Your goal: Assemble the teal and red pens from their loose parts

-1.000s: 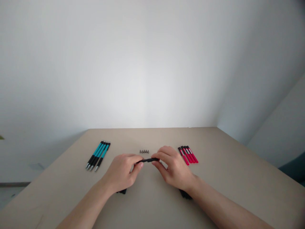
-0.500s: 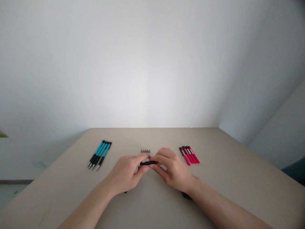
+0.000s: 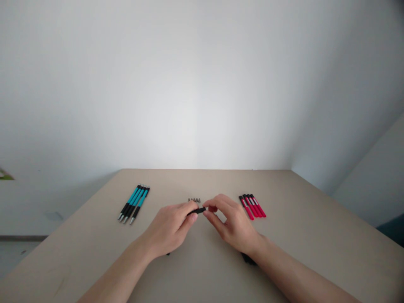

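Note:
Over the middle of the table, my left hand [image 3: 173,225] is closed around a short, slim black pen barrel part [image 3: 198,211], whose right end sticks out past the fingers. At that end, the thumb and index finger of my right hand [image 3: 232,221] are pinched close around the tip. Just behind the hands stands a row of small silver cone-shaped pen tips [image 3: 194,200]. Under my right wrist lie some black pieces [image 3: 248,259], mostly covered. A bit of another black item [image 3: 168,253] shows beneath my left wrist.
Several turquoise and black pens [image 3: 135,203] lie side by side at the left of the beige table [image 3: 202,277]. On the right are several red tubes with black ends [image 3: 252,206]. A white wall [image 3: 202,92] rises behind the table's far edge.
The black part has gone from nearly level to tilted up at its right end. My right fingers have slid back to that end, so less of the part is covered on that side.

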Demonstrator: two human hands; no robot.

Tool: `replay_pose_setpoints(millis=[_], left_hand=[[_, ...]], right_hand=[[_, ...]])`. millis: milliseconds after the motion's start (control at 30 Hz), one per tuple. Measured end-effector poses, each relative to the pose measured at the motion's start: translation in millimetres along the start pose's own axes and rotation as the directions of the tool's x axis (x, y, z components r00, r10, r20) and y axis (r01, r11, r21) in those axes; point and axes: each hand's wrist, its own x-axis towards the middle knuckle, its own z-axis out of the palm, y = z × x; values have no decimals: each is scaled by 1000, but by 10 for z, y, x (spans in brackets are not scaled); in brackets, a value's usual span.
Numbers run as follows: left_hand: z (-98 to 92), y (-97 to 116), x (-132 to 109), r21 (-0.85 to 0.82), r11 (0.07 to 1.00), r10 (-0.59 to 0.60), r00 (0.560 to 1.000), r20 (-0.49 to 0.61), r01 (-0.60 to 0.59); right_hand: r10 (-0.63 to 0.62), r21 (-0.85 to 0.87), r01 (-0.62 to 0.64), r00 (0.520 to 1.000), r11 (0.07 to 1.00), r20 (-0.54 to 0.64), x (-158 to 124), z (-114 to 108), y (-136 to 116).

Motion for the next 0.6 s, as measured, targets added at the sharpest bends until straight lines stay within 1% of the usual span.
replay_pose_setpoints(millis=[133, 300, 467, 600], left_hand=[[10, -2, 4, -16, 1000, -8, 1000, -9, 8], [26, -15, 3, -2, 1000, 29, 999, -22, -29], [33, -34, 3, 8, 999, 38, 999, -34, -37], [25, -25, -4, 11, 999, 38, 999, -21, -38]], right_hand=[[1, 23, -1, 1000, 1000, 12, 12, -10, -17], [-14, 34, 13, 999, 999, 33, 27, -9, -40], [-22, 31, 20, 999, 999, 40, 21, -7, -35], [-26, 30, 25, 998, 999, 56, 16, -7, -25]])
